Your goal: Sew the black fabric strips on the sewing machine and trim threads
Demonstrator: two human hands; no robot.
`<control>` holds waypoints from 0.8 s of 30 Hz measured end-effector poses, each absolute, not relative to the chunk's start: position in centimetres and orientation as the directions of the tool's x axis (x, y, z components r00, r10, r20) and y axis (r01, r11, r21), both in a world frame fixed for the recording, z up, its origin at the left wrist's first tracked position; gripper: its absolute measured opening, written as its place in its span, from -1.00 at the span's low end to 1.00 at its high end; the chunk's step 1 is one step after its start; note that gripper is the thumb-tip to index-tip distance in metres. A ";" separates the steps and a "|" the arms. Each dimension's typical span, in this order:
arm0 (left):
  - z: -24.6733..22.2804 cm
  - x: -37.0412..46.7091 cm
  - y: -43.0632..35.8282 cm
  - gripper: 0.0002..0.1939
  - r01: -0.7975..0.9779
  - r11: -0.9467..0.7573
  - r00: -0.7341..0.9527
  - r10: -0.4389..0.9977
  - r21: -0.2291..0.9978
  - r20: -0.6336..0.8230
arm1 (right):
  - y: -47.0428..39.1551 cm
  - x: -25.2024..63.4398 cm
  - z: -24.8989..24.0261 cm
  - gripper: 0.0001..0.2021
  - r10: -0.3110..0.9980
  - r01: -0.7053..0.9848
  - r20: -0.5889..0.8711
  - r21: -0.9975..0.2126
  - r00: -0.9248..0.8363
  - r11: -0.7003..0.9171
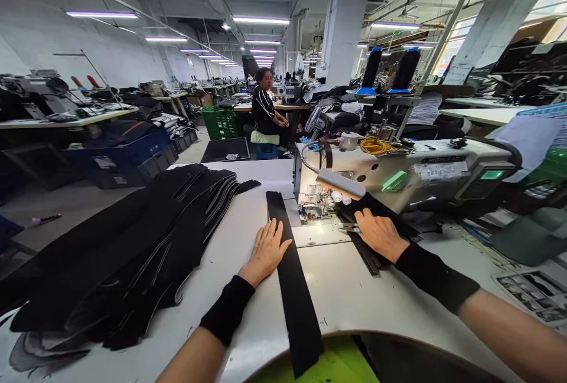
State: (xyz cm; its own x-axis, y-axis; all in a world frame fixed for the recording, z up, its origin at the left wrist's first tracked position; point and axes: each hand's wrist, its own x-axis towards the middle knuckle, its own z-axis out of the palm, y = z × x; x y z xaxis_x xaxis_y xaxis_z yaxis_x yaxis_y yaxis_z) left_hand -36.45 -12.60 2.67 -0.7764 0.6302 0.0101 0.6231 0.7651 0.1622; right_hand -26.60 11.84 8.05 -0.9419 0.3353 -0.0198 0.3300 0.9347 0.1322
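Observation:
A long black fabric strip (pixel 297 294) lies on the white sewing table, its near end hanging past the curved front edge. My left hand (pixel 269 247) rests flat across its upper part, fingers extended and a little apart. At the right, my right hand (pixel 378 234) is closed around small thread snips (pixel 352 229), with metal blades and a bit of blue showing at the fingers. The blades point left, close to the lit needle area of the sewing machine (pixel 319 203). Under and beside that hand lie more black strips (pixel 365 253), partly hidden by it.
A large fanned pile of black cut fabric pieces (pixel 146 241) covers the table's left side. The machine's lamp (pixel 341 183) reaches over the needle area. Two black thread cones (pixel 405 70) stand behind. A seated person (pixel 266 108) is beyond the table, near a green crate (pixel 219 123).

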 end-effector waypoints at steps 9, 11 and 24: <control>2.2 -36.4 -13.0 -0.49 0.653 0.742 -0.758 0.643 0.153 0.114 | 14.1 -26.9 9.5 -0.70 0.434 0.440 -0.100 -0.042 -0.895 0.897; 2.1 -36.3 -13.2 -0.49 0.664 0.732 -0.748 0.649 0.153 0.139 | 14.4 -26.5 10.0 -0.69 0.431 0.441 -0.099 -0.110 -0.897 0.891; 2.0 -36.2 -13.5 -0.49 0.658 0.733 -0.753 0.643 0.172 0.141 | 9.7 -12.2 11.3 -0.59 0.350 0.351 -0.093 -0.476 -0.932 0.807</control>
State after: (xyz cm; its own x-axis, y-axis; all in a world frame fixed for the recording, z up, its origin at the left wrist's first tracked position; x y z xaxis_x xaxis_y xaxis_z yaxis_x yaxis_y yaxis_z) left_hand -36.18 -13.50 2.03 -0.7528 0.6429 0.1410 0.6582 0.7329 0.1723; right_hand -12.21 9.71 11.30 -0.9320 0.3504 -0.0928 0.3507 0.8065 -0.4759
